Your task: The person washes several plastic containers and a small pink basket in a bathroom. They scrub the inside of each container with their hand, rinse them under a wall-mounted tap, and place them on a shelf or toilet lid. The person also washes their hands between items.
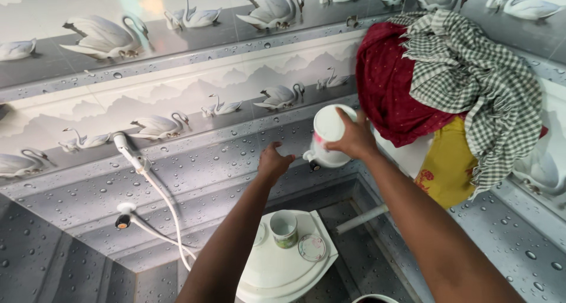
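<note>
Head cam: right hand (352, 139) is gripping a white plastic jug (329, 136) w/ fingers wrapped round its body, just left of the red cloth (389, 84). Left hand (272, 162) is hovering left of the jug, fingers loosely curled, holding nothing. Jug prob. light, smooth, slippery if wet; body or handle is the best hold. Glossy tiles, soft checked cloth (471, 79).

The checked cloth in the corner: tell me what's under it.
Under the checked cloth hangs a dark red cloth, with a yellow cloth lower down. Whatever they all hang on is covered and cannot be seen.
</note>
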